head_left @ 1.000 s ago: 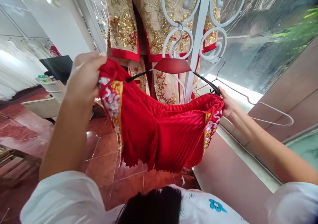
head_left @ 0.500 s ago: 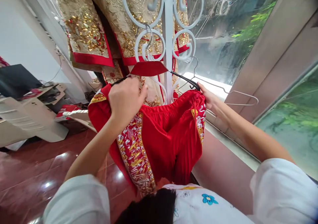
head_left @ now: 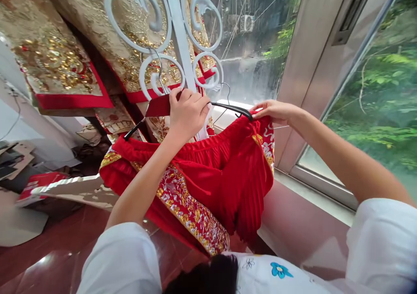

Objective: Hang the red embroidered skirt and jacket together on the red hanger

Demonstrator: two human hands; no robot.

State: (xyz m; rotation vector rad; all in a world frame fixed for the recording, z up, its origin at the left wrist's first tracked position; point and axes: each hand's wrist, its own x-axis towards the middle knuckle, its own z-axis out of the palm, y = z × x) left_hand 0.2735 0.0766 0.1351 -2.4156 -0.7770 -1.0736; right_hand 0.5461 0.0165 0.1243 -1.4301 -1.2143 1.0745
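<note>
A red pleated skirt [head_left: 224, 176] with gold and silver embroidered panels hangs in front of me by its waistband. My left hand [head_left: 187, 111] is closed around the middle of a red and black hanger [head_left: 228, 108], whose hook sits in a ring of the white scrolled metal stand [head_left: 177, 37]. My right hand [head_left: 275, 110] pinches the skirt's right waistband corner at the hanger's right end. The left end of the waistband droops below the hanger's left arm.
Gold embroidered garments with red trim [head_left: 61, 68] hang on the stand behind. A bare wire hanger [head_left: 224, 87] hangs beside the red one. A window ledge [head_left: 319, 189] and large window lie to the right. White furniture and boxes [head_left: 29, 185] stand on the red tiled floor at left.
My left hand has let go of the skirt's left corner and moved right onto the hanger's middle. The skirt's left side has dropped. My view has swung right toward the window.
</note>
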